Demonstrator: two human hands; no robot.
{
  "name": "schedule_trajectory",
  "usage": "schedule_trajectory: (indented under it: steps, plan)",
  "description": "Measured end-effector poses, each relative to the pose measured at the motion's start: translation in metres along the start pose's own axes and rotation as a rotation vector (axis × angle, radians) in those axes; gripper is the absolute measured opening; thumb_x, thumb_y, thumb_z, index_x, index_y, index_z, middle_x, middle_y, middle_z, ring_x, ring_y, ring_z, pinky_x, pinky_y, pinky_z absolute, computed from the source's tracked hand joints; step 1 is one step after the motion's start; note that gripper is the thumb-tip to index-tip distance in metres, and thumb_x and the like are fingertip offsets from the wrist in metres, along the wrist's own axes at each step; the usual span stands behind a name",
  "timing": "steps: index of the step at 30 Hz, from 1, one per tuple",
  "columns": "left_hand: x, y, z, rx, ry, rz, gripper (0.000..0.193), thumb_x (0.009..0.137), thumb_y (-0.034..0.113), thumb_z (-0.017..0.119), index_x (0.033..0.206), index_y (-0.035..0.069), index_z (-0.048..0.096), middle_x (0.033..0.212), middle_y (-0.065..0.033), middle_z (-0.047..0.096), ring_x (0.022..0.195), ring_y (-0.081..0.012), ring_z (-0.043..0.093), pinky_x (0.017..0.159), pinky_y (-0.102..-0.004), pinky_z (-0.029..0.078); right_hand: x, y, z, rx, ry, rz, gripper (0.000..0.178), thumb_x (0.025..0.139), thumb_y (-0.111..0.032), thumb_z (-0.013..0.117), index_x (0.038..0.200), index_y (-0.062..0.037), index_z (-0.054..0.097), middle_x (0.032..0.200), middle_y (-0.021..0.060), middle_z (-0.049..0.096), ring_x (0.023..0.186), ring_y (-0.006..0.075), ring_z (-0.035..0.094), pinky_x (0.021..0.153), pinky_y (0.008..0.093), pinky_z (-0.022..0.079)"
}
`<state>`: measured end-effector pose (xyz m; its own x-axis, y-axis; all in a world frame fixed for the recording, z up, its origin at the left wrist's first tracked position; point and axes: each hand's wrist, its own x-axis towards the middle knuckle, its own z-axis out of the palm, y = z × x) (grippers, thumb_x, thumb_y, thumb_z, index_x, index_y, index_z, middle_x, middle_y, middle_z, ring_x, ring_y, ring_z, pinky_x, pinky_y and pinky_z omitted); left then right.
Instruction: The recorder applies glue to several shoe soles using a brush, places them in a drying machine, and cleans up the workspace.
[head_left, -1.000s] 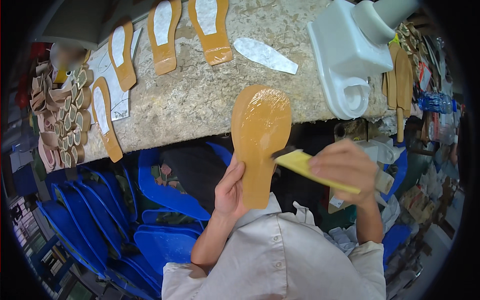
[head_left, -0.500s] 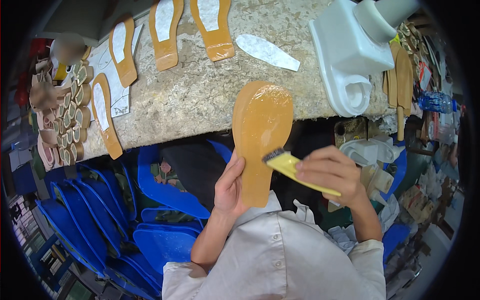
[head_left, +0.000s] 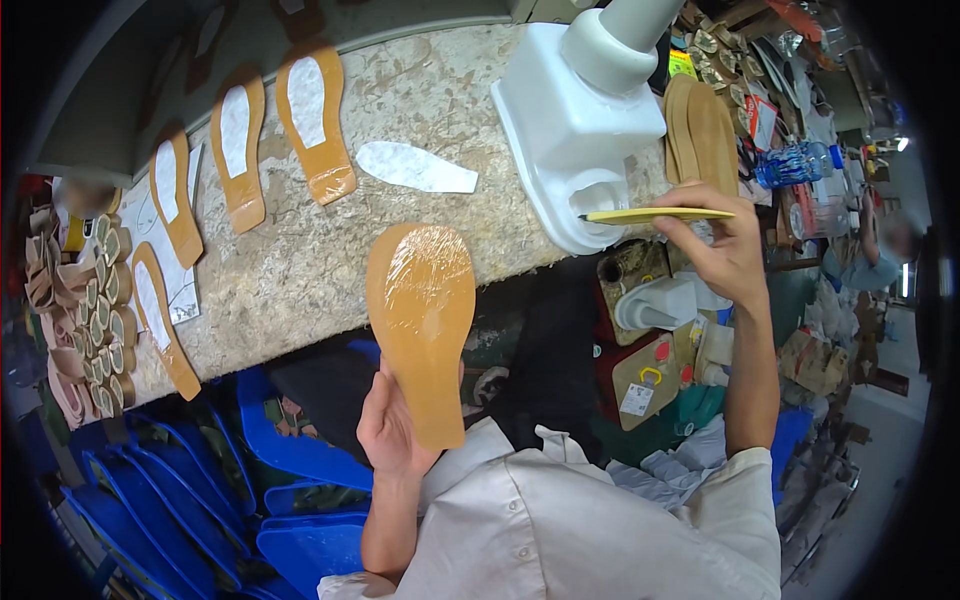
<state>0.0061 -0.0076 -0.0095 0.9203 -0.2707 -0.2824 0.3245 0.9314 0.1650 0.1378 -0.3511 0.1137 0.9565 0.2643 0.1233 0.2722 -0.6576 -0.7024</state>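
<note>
Tan insole [head_left: 428, 325] looks glossy at its wide end, possibly wet.

The tan insole [head_left: 425, 310] looks glossy, the tabletop [head_left: 300, 260] rough.

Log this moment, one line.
left hand: holds shiny tan sole-shaped piece | right hand: holds yellow-handled brush, tip at round cup of white plastic container | grey workbench: four tan insoles with white patches
</note>
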Motion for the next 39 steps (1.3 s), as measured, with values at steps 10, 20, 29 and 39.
schedule_trajectory:
  steps: [10, 20, 29, 39]
  plan:
    - [-0.008, 0.002, 0.002, -0.080, -0.024, -0.014, 0.057, 0.108, 0.038, 0.032, 0.159, 0.013, 0.026, 0.162, -0.0098, 0.035, 0.149, -0.0272, 0.034, 0.124, -0.0534, 0.018, 0.021, 0.016, 0.005, 0.664, -0.066, 0.535, 0.030, 0.089, -0.014, 0.076, 0.110, 0.0042, 0.067, 0.094, 0.0100, 0.072, 0.079, 0.0128, 0.067, 0.073, 0.0264, 0.055]
    - [-0.001, -0.006, 0.016, -0.018, -0.045, -0.129, 0.067, 0.107, 0.052, 0.026, 0.161, 0.015, 0.016, 0.164, -0.0091, 0.028, 0.151, -0.0236, 0.029, 0.125, -0.0518, 0.015, -0.034, -0.097, 0.107, 0.392, -0.214, 0.131, 0.019, 0.082, 0.004, 0.077, 0.101, 0.0042, 0.073, 0.088, 0.0105, 0.074, 0.076, 0.0174, 0.070, 0.066, 0.0283, 0.055]
    - [-0.001, -0.012, 0.027, -0.067, -0.033, -0.084, 0.079, 0.102, 0.069, 0.017, 0.164, 0.020, 0.010, 0.169, -0.0059, 0.019, 0.156, -0.0279, 0.015, 0.126, -0.0537, 0.010, -0.058, -0.111, 0.123, 0.167, -0.160, -0.293, 0.038, 0.063, 0.009, 0.080, 0.100, 0.0048, 0.073, 0.088, 0.0122, 0.073, 0.073, 0.0259, 0.068, 0.061, 0.0324, 0.056]
    - [0.000, -0.010, 0.031, -0.106, -0.036, -0.101, 0.087, 0.098, 0.076, 0.018, 0.164, 0.020, 0.009, 0.169, -0.0062, 0.017, 0.156, -0.0290, 0.014, 0.126, -0.0534, 0.010, -0.064, -0.119, 0.119, 0.285, -0.224, -0.382, 0.033, 0.066, 0.002, 0.080, 0.098, 0.0051, 0.073, 0.091, 0.0134, 0.073, 0.075, 0.0258, 0.067, 0.061, 0.0314, 0.057]
